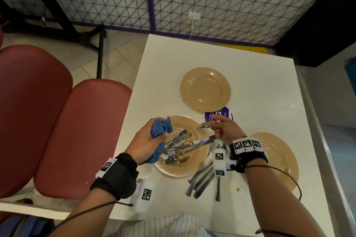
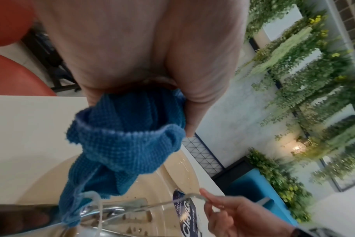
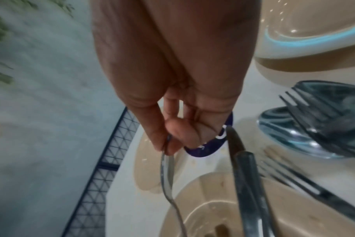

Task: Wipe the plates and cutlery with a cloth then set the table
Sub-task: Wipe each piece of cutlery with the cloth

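My left hand (image 1: 152,134) grips a bunched blue cloth (image 1: 160,131) (image 2: 128,136) over the left rim of a tan plate (image 1: 179,174) smeared with brown sauce. Several knives, forks and spoons (image 1: 185,144) lie piled in that plate. My right hand (image 1: 215,127) (image 3: 168,144) pinches the bowl end of one spoon (image 1: 205,125) (image 3: 166,176), lifted at the plate's far right rim, its handle slanting down toward the pile. A clean-looking tan plate (image 1: 205,89) sits farther back. A third tan plate (image 1: 277,158) lies to the right, partly hidden by my right wrist.
More cutlery (image 1: 202,181) lies on the white table (image 1: 250,82) between the near plates, under my right wrist. A purple round sticker (image 1: 221,115) is beside my right fingers. Red padded seats (image 1: 77,131) stand left of the table; a mesh partition (image 1: 212,5) runs behind.
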